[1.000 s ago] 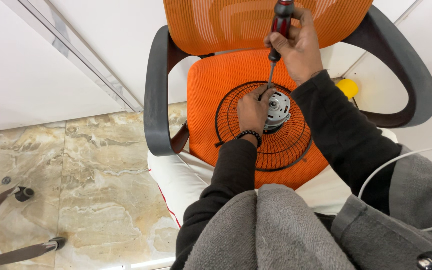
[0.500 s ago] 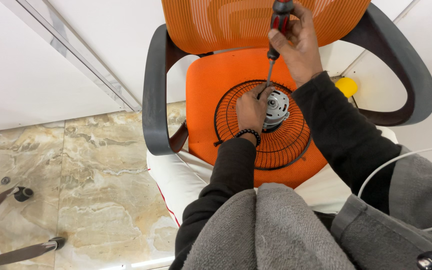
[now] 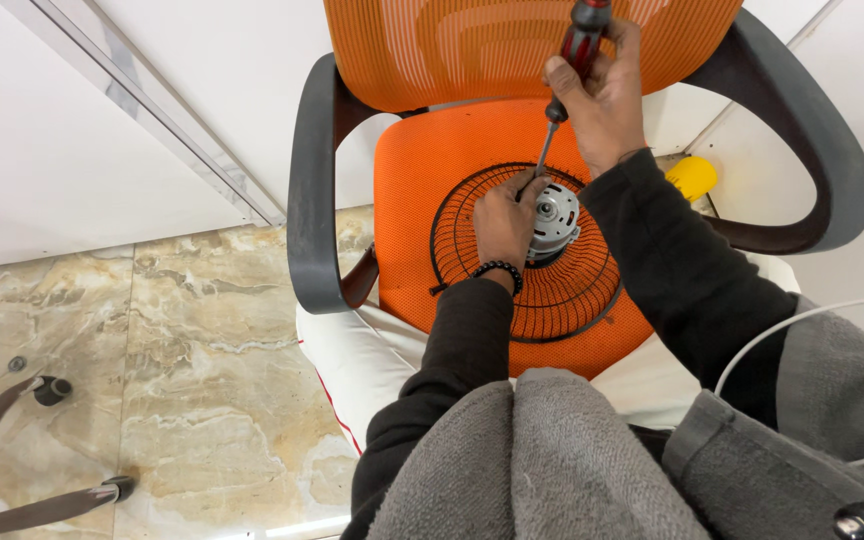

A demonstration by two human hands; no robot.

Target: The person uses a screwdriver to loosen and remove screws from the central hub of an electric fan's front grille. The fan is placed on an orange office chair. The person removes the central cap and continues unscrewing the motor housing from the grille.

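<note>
Two hands work at the frame's upper centre: the right hand (image 3: 604, 92) has a closed grip on the screwdriver (image 3: 572, 62), the left hand (image 3: 504, 222) clasps the fan motor (image 3: 555, 220) in the wire guard (image 3: 562, 290) on the orange chair (image 3: 422, 170); a screw is being turned, and next needs steady downward pressure

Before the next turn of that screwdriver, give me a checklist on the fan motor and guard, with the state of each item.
1. Right hand closed round the red and black screwdriver handle: ok.
2. Screwdriver tip seated in a screw on the fan motor: cannot tell, the left hand's fingers hide the tip.
3. Left hand steadying the motor at its edge: ok.
4. Black wire fan guard lying flat on the orange chair seat: ok.
5. Left fingers clear of the tip: not ok, they sit right beside it.
6. White cable clear of the guard: ok.
</note>
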